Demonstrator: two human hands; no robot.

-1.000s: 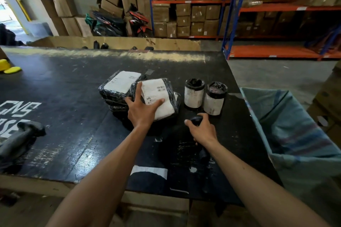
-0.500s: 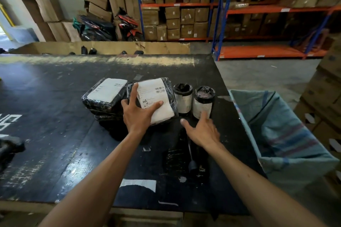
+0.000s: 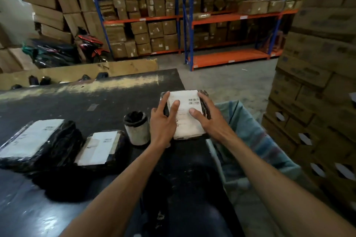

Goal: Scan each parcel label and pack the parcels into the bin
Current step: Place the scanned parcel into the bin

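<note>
Both hands hold one flat parcel wrapped in black plastic with a white barcode label (image 3: 185, 114), lifted at the right edge of the black bench (image 3: 77, 106), just left of the blue-green woven sack bin (image 3: 248, 134) that stands beside the bench. The left hand (image 3: 163, 121) grips the parcel's left side, its fingers (image 3: 174, 106) spread over the label; the right hand (image 3: 209, 116) clasps the right side, thumb pressed on the label and fingers curled round the edge.

Left of the held parcel, a black-topped cylindrical parcel with a white label (image 3: 137, 128) stands upright on the bench. Further left lie a smaller flat black-wrapped parcel with a white label (image 3: 101, 147) and, beside it, a larger black-wrapped parcel with a white label (image 3: 36, 142). Far behind are orange-and-blue shelving racks stacked with cardboard boxes (image 3: 158, 25), and stacked brown cartons (image 3: 317, 82) rise on the right.
</note>
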